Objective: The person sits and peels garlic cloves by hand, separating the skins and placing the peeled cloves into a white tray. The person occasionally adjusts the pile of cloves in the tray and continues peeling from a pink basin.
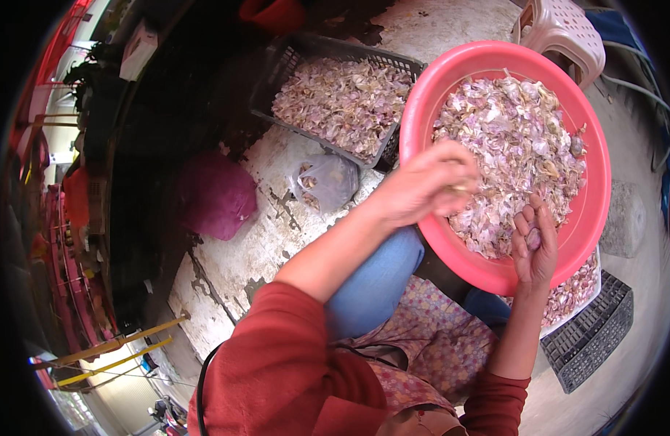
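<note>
A large pink plastic basin (596,163) is heaped with garlic cloves, bulbs and loose papery skins (498,131). Over its left side is my left hand (449,180), blurred, with its fingers bent; a small yellowish spot shows at the fingers, and I cannot tell whether it is a held thing. My right hand (534,240) is palm up over the basin's near rim, fingers curled around a purplish garlic piece (533,239). One garlic bulb (577,146) lies against the basin's right inner wall.
Beyond my left arm are a black plastic crate (307,131) of garlic skins, a tied clear bag (326,182) and a purple bag (220,196). Garlic cloves (569,294) in a white container, a black crate (588,329), a concrete block (623,218) and a plastic stool (564,32) stand right.
</note>
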### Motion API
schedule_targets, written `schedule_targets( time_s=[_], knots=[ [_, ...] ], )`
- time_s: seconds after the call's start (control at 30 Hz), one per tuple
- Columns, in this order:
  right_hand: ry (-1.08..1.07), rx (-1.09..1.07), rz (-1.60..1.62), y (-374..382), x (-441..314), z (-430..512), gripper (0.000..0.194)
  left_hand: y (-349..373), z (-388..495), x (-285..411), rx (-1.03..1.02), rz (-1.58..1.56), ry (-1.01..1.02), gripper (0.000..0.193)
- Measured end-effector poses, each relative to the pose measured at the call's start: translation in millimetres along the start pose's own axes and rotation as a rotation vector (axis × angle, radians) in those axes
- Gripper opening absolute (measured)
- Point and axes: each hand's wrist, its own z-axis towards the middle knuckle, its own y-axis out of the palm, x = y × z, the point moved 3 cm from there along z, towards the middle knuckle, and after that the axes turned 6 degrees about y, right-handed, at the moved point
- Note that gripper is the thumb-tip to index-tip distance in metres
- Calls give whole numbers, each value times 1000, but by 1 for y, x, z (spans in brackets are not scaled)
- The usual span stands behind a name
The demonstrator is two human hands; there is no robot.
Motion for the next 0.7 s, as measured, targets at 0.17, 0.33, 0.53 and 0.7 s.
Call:
schedule_targets(
  time_s=[0.17, 0.33, 0.53, 0.7],
  knots=[
    [192, 44, 37, 26, 40, 10, 28, -136, -116, 39, 424, 29, 205, 12],
    [271, 41, 36, 45, 71, 21, 25, -290, -242, -19, 980, -62, 19, 13],
    [222, 55, 222, 29, 64, 31, 28, -382, -256, -55, 1289, 121, -3, 37],
    [35, 160, 350, -11, 17, 32, 39, -309, -201, -15, 1225, 820, 53, 41]
  ],
)
